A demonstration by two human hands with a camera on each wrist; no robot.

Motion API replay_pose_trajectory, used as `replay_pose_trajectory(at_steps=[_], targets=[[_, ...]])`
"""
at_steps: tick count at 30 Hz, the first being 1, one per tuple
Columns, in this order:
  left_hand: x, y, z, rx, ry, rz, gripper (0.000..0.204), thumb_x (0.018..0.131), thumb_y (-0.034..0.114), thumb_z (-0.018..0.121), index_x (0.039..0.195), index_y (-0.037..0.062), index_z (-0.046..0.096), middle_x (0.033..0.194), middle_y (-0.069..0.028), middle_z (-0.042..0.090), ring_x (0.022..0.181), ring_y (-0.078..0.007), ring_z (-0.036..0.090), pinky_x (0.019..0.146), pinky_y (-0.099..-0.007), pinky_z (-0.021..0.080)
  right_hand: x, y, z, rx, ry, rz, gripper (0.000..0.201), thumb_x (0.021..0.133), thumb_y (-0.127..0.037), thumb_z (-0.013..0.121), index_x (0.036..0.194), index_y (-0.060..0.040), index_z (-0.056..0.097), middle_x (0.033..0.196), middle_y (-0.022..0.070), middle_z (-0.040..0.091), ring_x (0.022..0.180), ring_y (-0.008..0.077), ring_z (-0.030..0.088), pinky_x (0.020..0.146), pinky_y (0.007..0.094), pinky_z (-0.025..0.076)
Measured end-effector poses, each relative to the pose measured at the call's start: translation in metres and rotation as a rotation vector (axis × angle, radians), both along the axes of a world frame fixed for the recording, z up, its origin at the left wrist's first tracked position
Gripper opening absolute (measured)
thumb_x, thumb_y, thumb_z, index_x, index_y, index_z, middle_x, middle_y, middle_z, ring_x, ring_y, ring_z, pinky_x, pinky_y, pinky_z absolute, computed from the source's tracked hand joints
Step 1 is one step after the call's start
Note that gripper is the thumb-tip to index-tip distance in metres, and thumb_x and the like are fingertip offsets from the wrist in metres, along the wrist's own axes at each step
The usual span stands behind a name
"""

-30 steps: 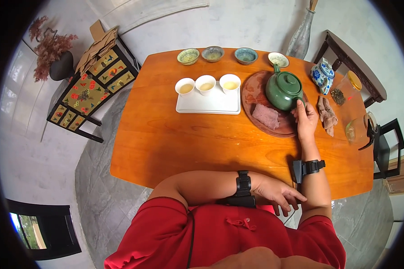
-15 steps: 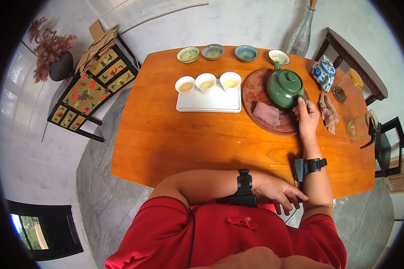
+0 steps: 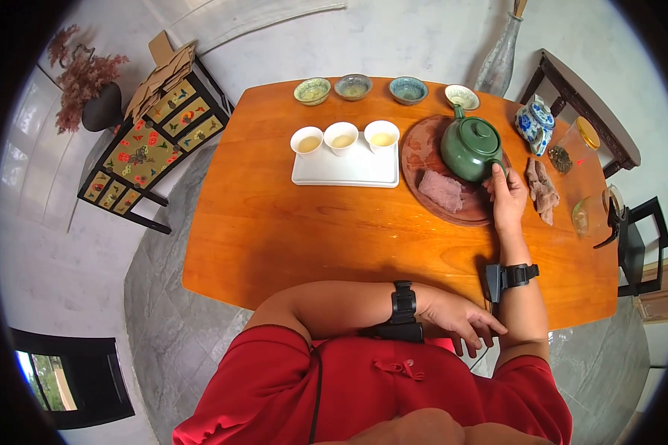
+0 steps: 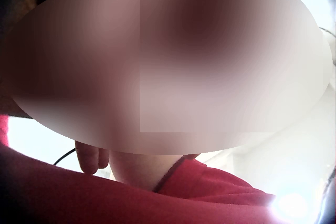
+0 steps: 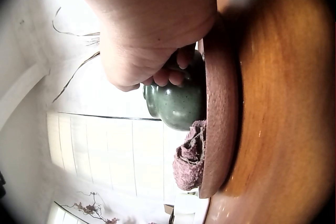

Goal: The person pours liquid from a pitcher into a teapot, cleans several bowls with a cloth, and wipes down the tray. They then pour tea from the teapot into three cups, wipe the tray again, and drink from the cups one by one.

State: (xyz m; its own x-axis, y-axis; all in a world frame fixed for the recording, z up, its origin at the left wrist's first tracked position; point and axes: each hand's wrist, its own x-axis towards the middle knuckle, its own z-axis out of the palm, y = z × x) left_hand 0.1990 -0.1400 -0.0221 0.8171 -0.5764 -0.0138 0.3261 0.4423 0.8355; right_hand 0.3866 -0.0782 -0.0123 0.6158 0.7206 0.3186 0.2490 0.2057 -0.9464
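The right hand (image 3: 508,199) grips the handle of a green lidded teapot (image 3: 467,156), thumb on top, as the right wrist view also shows with curled fingers. The teapot sits on a round reddish-brown board (image 3: 421,141), its spout pointing to the far side. Beside it on the board lies a folded pinkish cloth (image 3: 441,190). The left hand (image 3: 460,319) lies across the front of the body, fingers loosely bent and holding nothing, fingertips by the right forearm. Most of the left wrist view is blurred.
Three white cups (image 3: 342,139) of pale yellow liquid stand along a white tray (image 3: 345,174). Behind them are patterned bowls (image 3: 408,90). Right of the board are a crumpled brown cloth (image 3: 543,191), a blue-and-white pot (image 3: 534,126), a yellow-lidded jar (image 3: 575,144) and another glass jar (image 3: 586,215).
Almost nothing differs. The head view shifts slightly; the right hand keeps its hold on the teapot handle and the left hand stays where it was.
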Motion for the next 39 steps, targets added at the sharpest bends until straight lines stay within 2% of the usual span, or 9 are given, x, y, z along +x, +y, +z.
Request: replay_pose_trajectory(at_steps=[22, 39], targets=[[-0.0004, -0.0001, 0.0019, -0.007, 0.005, 0.002, 0.060, 0.091, 0.006, 0.057, 0.145, 0.0074, 0.030, 0.131, -0.0139, 0.049, 0.109, -0.0189, 0.058, 0.089, -0.0311, 0.048, 0.0013, 0.0004, -0.0012, 0.001, 0.007, -0.002, 0.031, 0.092, -0.029, 0.062, 0.071, -0.0068, 0.057, 0.062, -0.0010, 0.056, 0.049, 0.0029, 0.042, 0.045, 0.0191, 0.031], [-0.0003, 0.0001, 0.0034, -0.006, 0.049, -0.011, 0.059, 0.091, 0.008, 0.058, 0.143, 0.0043, 0.031, 0.132, -0.0140, 0.045, 0.110, -0.0223, 0.057, 0.087, -0.0341, 0.052, -0.0002, -0.0003, 0.0009, -0.009, 0.002, -0.007, 0.030, 0.093, -0.027, 0.062, 0.071, -0.0070, 0.057, 0.061, -0.0017, 0.055, 0.050, 0.0025, 0.041, 0.046, 0.0189, 0.030]])
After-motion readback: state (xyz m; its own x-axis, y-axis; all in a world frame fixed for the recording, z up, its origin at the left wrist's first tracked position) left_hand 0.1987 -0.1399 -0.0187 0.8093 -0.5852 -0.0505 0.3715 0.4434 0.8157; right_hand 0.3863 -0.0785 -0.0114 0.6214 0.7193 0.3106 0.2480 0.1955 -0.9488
